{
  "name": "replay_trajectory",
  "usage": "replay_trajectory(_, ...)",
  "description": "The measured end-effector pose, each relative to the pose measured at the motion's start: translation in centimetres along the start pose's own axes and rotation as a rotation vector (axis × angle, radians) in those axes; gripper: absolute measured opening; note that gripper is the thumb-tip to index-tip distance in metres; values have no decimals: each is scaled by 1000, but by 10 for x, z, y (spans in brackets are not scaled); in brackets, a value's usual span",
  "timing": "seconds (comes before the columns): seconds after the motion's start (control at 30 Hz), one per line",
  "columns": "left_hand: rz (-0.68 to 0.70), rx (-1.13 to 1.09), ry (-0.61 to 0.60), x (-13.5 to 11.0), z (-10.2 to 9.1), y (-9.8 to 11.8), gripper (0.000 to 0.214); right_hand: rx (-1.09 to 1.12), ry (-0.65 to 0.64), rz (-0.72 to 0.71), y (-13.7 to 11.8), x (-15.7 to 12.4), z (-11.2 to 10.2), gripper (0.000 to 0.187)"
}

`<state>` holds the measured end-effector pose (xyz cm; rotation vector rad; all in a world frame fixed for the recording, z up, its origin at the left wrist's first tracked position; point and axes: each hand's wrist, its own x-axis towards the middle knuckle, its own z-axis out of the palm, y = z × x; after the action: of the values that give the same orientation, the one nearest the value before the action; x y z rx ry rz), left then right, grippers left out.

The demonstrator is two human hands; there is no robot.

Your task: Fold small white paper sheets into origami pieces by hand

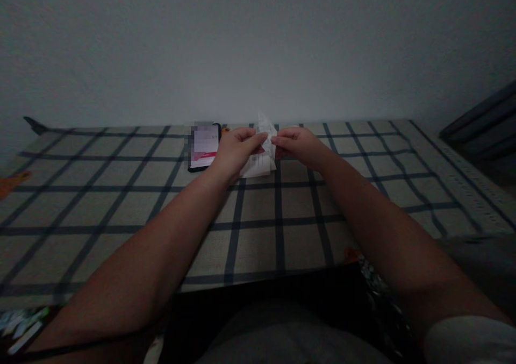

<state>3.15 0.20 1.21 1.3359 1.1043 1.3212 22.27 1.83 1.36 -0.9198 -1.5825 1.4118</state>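
Note:
Near the far edge of the table, both hands pinch a crumpled white printed paper (259, 166). My left hand (238, 146) is closed on its left side, thumb pressed to fingers. From the right, my right hand (300, 144) pinches the upper part, its fingertips almost touching those of the left. A thin, creased peak of the paper stands up above the fingertips. Something dark red shows by the fingers of each hand, too dim to name. Just left of my left hand lies a phone (205, 148) in a dark case, its screen lit white and pink.
A checked tablecloth (108, 202) covers the table, which meets a plain wall (258, 47). Orange patches (14, 184) show at the left. A dark, ridged object (481, 116) stands at the right. Pale items (24, 326) lie at the lower left. The room is dim.

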Motion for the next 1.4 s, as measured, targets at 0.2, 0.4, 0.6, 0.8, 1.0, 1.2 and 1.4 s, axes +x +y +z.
replay_trajectory(0.2, -6, -4, 35, -2, 3, 1, 26, 22, -31, 10, 2, -1, 0, 47)
replay_trajectory(0.4, -45, -35, 19, -4, 5, 1, 28, 32, 1, 48, -2, -3, 5, 40)
replay_trajectory(0.6, -62, -45, 4, -3, 6, -1, 29, -19, 15, 19, -3, -2, 5, 35)
replay_trajectory(0.8, -75, -95, 14, -3, 6, 2, 31, 20, 29, 19, 0, -1, 4, 43)
replay_trajectory(1.0, -59, -188, 1, -3, 6, 3, 29, 156, 0, 69, -6, -2, 8, 41)
replay_trajectory(1.2, -168, -216, -33, -3, 5, 3, 28, 95, 90, 52, -3, 1, 4, 26)
replay_trajectory(1.4, -164, -270, -37, -2, 6, 0, 36, 67, 96, -6, 5, 4, -1, 36)
